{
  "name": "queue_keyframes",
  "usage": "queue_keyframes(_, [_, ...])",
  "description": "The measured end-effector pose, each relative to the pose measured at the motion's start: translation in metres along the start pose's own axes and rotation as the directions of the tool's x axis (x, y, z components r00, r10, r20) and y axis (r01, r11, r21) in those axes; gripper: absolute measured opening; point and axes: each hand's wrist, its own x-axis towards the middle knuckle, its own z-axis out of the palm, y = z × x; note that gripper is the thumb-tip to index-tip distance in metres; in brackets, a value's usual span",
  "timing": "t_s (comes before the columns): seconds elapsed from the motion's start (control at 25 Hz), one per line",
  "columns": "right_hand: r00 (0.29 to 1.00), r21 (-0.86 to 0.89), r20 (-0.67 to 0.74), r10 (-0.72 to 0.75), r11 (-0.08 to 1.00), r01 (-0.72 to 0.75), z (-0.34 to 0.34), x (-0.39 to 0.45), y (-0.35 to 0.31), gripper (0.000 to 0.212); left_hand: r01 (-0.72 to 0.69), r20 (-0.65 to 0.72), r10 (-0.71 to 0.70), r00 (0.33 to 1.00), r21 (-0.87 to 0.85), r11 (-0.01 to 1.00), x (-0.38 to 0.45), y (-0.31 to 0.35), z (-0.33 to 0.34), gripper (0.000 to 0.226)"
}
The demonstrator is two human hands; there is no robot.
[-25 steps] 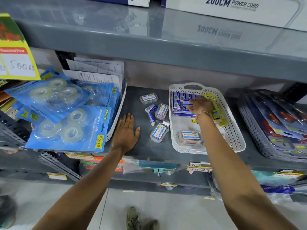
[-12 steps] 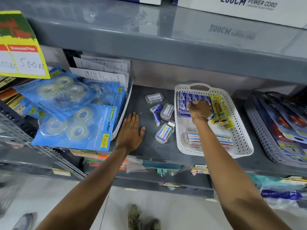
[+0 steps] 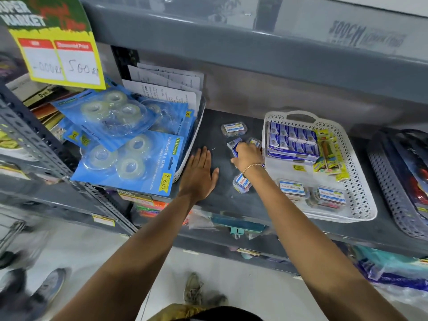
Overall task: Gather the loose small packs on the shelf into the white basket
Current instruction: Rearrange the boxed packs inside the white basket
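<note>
The white perforated basket (image 3: 354, 172) stands on the grey shelf, holding blue boxes at the back, yellow packs on the right and two clear small packs at the front. Left of it, loose small packs lie on the shelf: one clear pack at the back (image 3: 234, 129), one near the front (image 3: 242, 183), and a blue-and-white pack (image 3: 234, 145) with another beside it under my fingers. My right hand (image 3: 247, 156) rests on those middle packs, fingers curled around them. My left hand (image 3: 199, 172) lies flat and open on the shelf, left of the packs.
A white tray with blue tape-dispenser packs (image 3: 129, 163) and papers sits at the left. A dark perforated basket (image 3: 398, 181) stands at the right. A shelf board (image 3: 231, 42) hangs low overhead. A yellow price sign (image 3: 62, 63) hangs at upper left.
My right hand left the basket and moved left onto the loose packs in the middle of the shelf. The left hand stayed flat in place.
</note>
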Motion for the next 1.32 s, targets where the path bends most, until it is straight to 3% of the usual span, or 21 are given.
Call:
queue_keyframes(0.12, [0.989,0.198,-0.145,-0.012,0.979,0.041,-0.011,-0.004,0.012,0.028,-0.003,-0.002,0.003,1.000,-0.002,1.000,0.000,0.000,0.000,0.066])
queue_keyframes(0.2, [0.979,0.482,-0.199,0.053,0.875,0.050,-0.021,-0.010,0.028,0.020,-0.003,-0.001,0.003,1.000,-0.004,1.000,0.000,-0.001,0.000,0.066])
queue_keyframes(0.24, [0.974,0.674,-0.185,0.132,0.738,0.028,-0.027,-0.014,0.038,0.013,-0.001,0.002,0.001,1.000,-0.009,1.000,0.000,-0.001,0.000,0.067])
queue_keyframes(0.28, [0.970,0.847,-0.137,0.203,0.531,0.008,-0.034,-0.018,0.048,0.003,0.003,0.008,-0.003,1.000,-0.019,1.000,0.000,0.000,0.000,0.067])
queue_keyframes(0.36, [0.949,0.983,-0.101,0.298,0.177,0.049,-0.043,-0.023,0.070,0.014,0.012,0.030,-0.011,0.999,-0.037,0.999,0.002,0.000,0.000,0.067])
queue_keyframes(0.4, [0.936,0.991,-0.111,0.335,0.110,0.078,-0.045,-0.023,0.081,0.019,0.019,0.040,-0.018,0.999,-0.041,0.999,0.002,0.001,0.000,0.067])
queue_keyframes(0.44, [0.922,0.992,-0.118,0.369,0.083,0.094,-0.047,-0.023,0.091,0.024,0.025,0.046,-0.024,0.999,-0.038,0.999,0.003,0.002,-0.001,0.067])
queue_keyframes(0.56, [0.896,0.963,-0.158,0.416,0.265,0.046,-0.046,-0.028,0.108,0.028,0.033,0.044,-0.033,0.999,-0.009,0.999,0.002,0.003,-0.002,0.066])
queue_keyframes(0.64, [0.912,0.945,-0.146,0.382,0.325,0.015,-0.041,-0.034,0.115,0.028,0.028,0.036,-0.028,0.999,0.007,1.000,0.002,0.003,-0.002,0.066])
queue_keyframes(0.72, [0.927,0.961,-0.078,0.367,0.277,-0.029,-0.040,-0.038,0.119,0.032,0.023,0.025,-0.023,0.999,0.009,1.000,0.002,0.004,-0.001,0.065])
queue_keyframes(0.84, [0.928,0.993,0.069,0.366,0.059,-0.098,-0.044,-0.039,0.123,0.039,0.024,0.022,-0.025,0.999,0.027,0.999,0.003,0.003,0.000,0.065])
queue_keyframes(1.0, [0.921,0.989,0.142,0.362,-0.090,-0.117,-0.047,-0.036,0.127,0.039,0.025,0.025,-0.026,0.999,0.034,0.999,0.003,0.001,0.000,0.066])
queue_keyframes(1.16, [0.880,0.992,0.105,0.463,0.018,-0.128,-0.055,-0.022,0.130,0.032,0.031,0.029,-0.031,0.999,0.010,0.999,0.004,0.001,0.001,0.066])
queue_keyframes(1.28, [0.818,0.995,0.079,0.570,0.007,-0.101,-0.063,0.000,0.134,0.035,0.037,0.045,-0.036,0.998,-0.008,0.999,0.004,0.000,0.001,0.067])
queue_keyframes(1.32, [0.802,0.993,0.059,0.595,0.046,-0.108,-0.061,0.008,0.137,0.030,0.037,0.043,-0.036,0.998,-0.017,0.999,0.004,0.000,0.001,0.067])
